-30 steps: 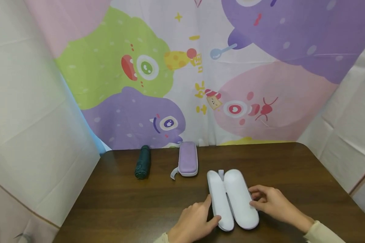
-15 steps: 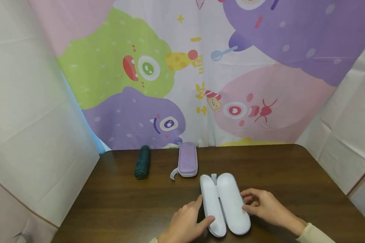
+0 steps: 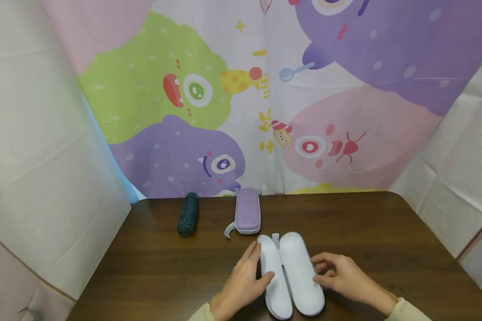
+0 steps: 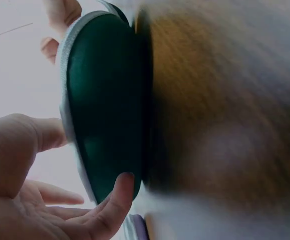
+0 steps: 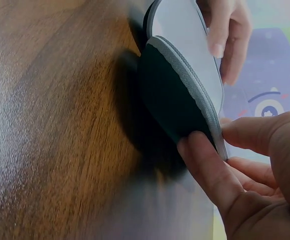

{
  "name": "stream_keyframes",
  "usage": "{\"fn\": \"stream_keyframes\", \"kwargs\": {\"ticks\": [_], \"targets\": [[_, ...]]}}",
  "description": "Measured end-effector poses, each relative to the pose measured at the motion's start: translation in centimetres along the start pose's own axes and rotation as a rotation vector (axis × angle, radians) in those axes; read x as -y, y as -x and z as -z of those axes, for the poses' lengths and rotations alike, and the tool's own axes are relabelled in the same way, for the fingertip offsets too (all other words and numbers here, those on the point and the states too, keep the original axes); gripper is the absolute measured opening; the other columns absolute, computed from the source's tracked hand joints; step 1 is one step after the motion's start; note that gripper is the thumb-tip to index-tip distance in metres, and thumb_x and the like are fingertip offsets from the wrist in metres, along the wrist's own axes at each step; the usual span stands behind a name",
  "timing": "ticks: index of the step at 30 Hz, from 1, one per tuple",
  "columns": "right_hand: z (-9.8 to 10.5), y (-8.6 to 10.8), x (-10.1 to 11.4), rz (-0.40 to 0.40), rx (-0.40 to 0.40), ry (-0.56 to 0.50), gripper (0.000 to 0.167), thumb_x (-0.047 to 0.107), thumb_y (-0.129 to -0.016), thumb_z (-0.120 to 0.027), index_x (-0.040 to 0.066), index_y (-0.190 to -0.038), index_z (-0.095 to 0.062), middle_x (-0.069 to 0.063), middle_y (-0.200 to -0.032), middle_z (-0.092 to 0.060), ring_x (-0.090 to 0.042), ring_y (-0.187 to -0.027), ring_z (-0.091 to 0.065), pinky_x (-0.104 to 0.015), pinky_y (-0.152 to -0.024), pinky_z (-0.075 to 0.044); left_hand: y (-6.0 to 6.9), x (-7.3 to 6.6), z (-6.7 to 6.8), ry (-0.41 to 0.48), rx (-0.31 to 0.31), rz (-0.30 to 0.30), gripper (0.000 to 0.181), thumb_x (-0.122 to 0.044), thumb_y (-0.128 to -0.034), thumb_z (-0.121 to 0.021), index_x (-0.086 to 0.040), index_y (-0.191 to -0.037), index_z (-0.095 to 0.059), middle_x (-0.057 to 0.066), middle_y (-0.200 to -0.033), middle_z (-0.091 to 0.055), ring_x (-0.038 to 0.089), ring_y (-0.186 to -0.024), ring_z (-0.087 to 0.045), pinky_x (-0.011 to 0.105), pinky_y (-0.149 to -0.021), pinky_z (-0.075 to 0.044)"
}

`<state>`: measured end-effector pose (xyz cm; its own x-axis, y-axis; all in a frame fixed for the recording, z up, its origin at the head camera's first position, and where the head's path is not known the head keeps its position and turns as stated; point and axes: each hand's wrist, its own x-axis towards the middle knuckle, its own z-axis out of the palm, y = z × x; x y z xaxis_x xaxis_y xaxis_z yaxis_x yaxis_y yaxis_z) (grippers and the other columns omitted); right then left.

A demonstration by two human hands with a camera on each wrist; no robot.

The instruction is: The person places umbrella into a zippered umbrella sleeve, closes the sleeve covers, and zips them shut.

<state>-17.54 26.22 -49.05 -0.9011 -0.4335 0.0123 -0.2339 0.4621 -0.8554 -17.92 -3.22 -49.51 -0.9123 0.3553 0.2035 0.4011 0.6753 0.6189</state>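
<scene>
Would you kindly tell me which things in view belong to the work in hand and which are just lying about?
In use, it seems:
- open case, between left grip and right grip

Lying about, untouched:
- purple case
- green cylinder

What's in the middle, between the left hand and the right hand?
An open white-lined oblong case lies between the left hand and right hand in the head view; wrist views show its dark green outside.

Gap between 2 obstacles (cylinder (image 3: 188, 215), purple case (image 3: 247, 211))
</scene>
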Motion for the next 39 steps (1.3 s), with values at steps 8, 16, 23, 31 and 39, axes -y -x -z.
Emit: {"fn": "stream_keyframes", "kwargs": {"ticks": [8, 16, 23, 31, 39], "targets": [[-0.2, -0.2, 0.0, -0.004, -0.013, 0.008, 0.049, 0.017, -0.091, -0.079, -0.006, -0.131, -0.061, -0.017, -0.110, -0.071, -0.006, -0.078, -0.069, -0.024, -0.065, -0.059, 0.1, 0.3, -0.1, -0.012, 0.027, 0.004, 0.075, -0.026, -0.0923, -0.077, 0.013, -0.148, -0.045, 0.032, -0.155, -0.042, 0.046, -0.134, -0.054, 0.059, -0.103, -0.050], [-0.2, -1.1, -0.2, -0.040, -0.033, -0.061, 0.061, 0.019, -0.095, -0.075, -0.011, -0.142, -0.050, -0.032, -0.129, -0.063, -0.021, -0.096, -0.075, -0.028, -0.075, -0.061, 0.2, 0.3, 0.3, -0.034, 0.025, -0.015, 0.072, -0.027, -0.0936, -0.075, 0.012, -0.147, -0.047, 0.028, -0.156, -0.044, 0.042, -0.133, -0.057, 0.056, -0.102, -0.052], [-0.6, -1.9, -0.7, -0.027, -0.053, -0.119, 0.060, 0.016, -0.098, -0.070, -0.014, -0.144, -0.047, -0.038, -0.139, -0.055, -0.028, -0.104, -0.074, -0.028, -0.081, -0.061, 0.4, 0.6, 0.3, -0.036, 0.025, -0.025, 0.071, -0.026, -0.0947, -0.074, 0.011, -0.148, -0.046, 0.026, -0.157, -0.043, 0.039, -0.135, -0.055, 0.053, -0.103, -0.052], [-1.2, -2.3, -0.8, -0.026, -0.033, -0.145, 0.059, 0.014, -0.097, -0.070, -0.013, -0.144, -0.048, -0.039, -0.142, -0.051, -0.023, -0.101, -0.075, -0.027, -0.081, -0.060, 0.6, 1.0, 0.6, -0.044, 0.021, -0.020, 0.070, -0.024, -0.0944, -0.074, 0.011, -0.148, -0.045, 0.027, -0.157, -0.043, 0.039, -0.134, -0.056, 0.054, -0.101, -0.053], [-2.3, -2.5, -0.7, -0.057, -0.023, -0.269, 0.058, 0.015, -0.100, -0.068, -0.014, -0.145, -0.045, -0.040, -0.139, -0.052, -0.026, -0.099, -0.074, -0.031, -0.077, -0.063, 0.8, 1.5, 1.4, -0.058, 0.057, -0.023, 0.070, -0.022, -0.0949, -0.074, 0.012, -0.149, -0.044, 0.028, -0.157, -0.042, 0.039, -0.136, -0.055, 0.052, -0.102, -0.053]]}}
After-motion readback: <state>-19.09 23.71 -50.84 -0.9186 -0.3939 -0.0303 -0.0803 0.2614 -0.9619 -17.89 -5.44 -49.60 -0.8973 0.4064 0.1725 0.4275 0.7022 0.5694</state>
